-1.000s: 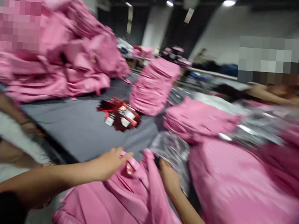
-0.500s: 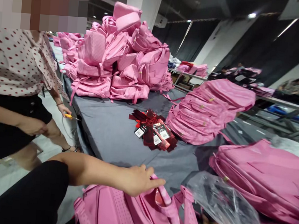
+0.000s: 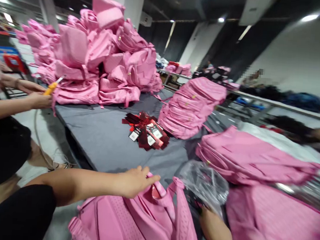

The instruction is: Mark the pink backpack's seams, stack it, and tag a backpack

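We had the pink backpack (image 3: 142,221) lying at six o'clock on the near edge of the grey tabletop (image 3: 106,142), back panel up, so its top handle faced us. Our left hand (image 3: 135,182) rested on that handle with the fingers loosely spread, steadying the top of the bag. Our right hand (image 3: 211,224), at five o'clock, pinched the lower edge of a crumpled clear plastic bag (image 3: 203,183), which stood just beside the backpack's straps, close enough to go with it. A heap of red tags (image 3: 145,130) lay near twelve o'clock, within reach of the middle of the tabletop, and stacks of flat backpacks (image 3: 190,105) sat towards one o'clock. A loose pile of backpacks (image 3: 98,57) rose at eleven o'clock.

Compared with half a second earlier, our left hand had stayed on the handle, while our right hand had come into plainer view under the plastic. At nine o'clock another person's hands (image 3: 41,99) had lifted a yellow tool (image 3: 51,87) up to the pile's edge.
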A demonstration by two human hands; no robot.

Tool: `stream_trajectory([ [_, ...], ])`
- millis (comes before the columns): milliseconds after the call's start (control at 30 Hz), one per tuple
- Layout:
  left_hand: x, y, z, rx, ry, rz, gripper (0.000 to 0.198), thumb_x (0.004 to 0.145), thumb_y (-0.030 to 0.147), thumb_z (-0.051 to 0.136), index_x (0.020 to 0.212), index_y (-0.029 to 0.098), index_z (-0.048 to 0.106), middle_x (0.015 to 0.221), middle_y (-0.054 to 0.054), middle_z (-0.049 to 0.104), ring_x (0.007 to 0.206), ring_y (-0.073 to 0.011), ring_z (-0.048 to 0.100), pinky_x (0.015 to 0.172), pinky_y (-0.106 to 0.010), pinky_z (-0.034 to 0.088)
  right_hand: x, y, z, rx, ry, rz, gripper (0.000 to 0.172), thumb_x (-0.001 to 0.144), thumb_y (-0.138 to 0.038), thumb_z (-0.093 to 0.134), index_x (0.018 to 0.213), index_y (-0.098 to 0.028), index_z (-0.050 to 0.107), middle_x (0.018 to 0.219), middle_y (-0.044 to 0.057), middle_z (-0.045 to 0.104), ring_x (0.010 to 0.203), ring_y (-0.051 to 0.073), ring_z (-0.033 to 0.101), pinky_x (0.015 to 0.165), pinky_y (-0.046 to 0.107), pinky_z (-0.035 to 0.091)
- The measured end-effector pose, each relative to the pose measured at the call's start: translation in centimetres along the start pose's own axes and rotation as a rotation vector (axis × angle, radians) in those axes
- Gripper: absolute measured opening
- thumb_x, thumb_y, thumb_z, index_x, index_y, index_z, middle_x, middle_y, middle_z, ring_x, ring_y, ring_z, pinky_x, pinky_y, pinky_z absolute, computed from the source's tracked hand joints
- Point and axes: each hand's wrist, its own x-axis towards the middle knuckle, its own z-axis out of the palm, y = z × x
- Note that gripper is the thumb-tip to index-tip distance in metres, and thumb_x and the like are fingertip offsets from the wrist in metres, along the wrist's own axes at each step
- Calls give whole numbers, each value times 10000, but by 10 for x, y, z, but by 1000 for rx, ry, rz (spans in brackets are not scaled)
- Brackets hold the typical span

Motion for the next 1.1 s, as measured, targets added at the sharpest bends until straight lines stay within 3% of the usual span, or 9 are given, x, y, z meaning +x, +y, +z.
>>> stream_trajectory([
  [167, -3, -1, 6, -13, 12, -12, 969, 772, 52, 607, 1588, 279, 136, 1394, -185, 442, 1087, -306, 577, 809, -376, 541, -64, -10, -55, 80, 152, 113, 309, 926, -140, 426, 1039, -155, 714, 976, 164, 723, 706, 262, 712, 572, 332, 466],
  [267, -5, -3, 2, -84, 17, -24, 980, 796, 118, 682, 1590, 286, 134, 1510, -197, 349, 1214, -335, 536, 910, -430, 529, -96, -25, -92, 674, 266, 189, 318, 888, -382, 599, 1085, -150, 686, 704, 85, 690, 545, 207, 636, 477, 270, 420],
  [400, -14, -11, 4, -335, 130, 36, 783, 911, 255, 635, 1572, 234, 216, 1630, -176, 184, 1472, -311, 293, 1147, -473, 380, -113, -62, -116, 1255, 52, 121, 461, 772, -559, 700, 997, -159, 654, 495, -19, 569, 353, 129, 447, 367, 229, 327],
  [467, -27, -14, 11, -418, 236, 20, 692, 959, 324, 572, 1561, 204, 253, 1633, -169, 189, 1507, -282, 228, 1203, -476, 307, -116, -80, -116, 1263, 25, -19, 388, 790, -529, 689, 906, -160, 666, 530, 2, 596, 404, 141, 510, 402, 242, 395],
  [567, -56, -11, 19, -447, 427, -82, 628, 978, 399, 532, 1532, 188, 323, 1624, -174, 220, 1503, -298, 237, 1210, -524, 284, -121, -102, -111, 1040, 295, -290, 206, 857, -380, 642, 837, -181, 694, 728, 55, 686, 654, 185, 663, 585, 282, 536],
  [667, -80, -2, 15, -609, 633, -80, 441, 997, 428, 477, 1360, 187, 543, 1441, -160, 499, 1342, -274, 469, 1146, -493, 387, -133, -113, -106, 759, 522, -555, 169, 896, -186, 564, 924, -226, 726, 926, 60, 716, 851, 174, 696, 726, 267, 569],
  [800, -83, 13, -1, -1331, 208, -10, 434, 949, 419, 568, 1305, 171, 565, 1015, -87, 693, 844, -175, 670, 805, -349, 569, -150, -121, -107, 627, 562, -852, 264, 890, -101, 549, 1035, -245, 717, 1051, 62, 713, 892, 156, 699, 695, 226, 568],
  [900, -72, 24, -3, -1717, -42, -24, 412, 814, 329, 731, 1149, 148, 575, 848, -25, 676, 726, -143, 667, 666, -274, 568, -157, -129, -109, 677, 587, -820, 277, 901, -78, 556, 1080, -236, 697, 1169, 96, 690, 933, 165, 703, 726, 249, 584],
  [1100, -66, 32, 7, -1554, 353, -90, 237, 822, 267, 726, 963, 147, 579, 796, 9, 656, 679, -103, 647, 597, -196, 532, -159, -142, -113, 980, 331, -511, 77, 940, -218, 608, 982, -196, 668, 860, 30, 714, 679, 135, 678, 605, 233, 554],
])
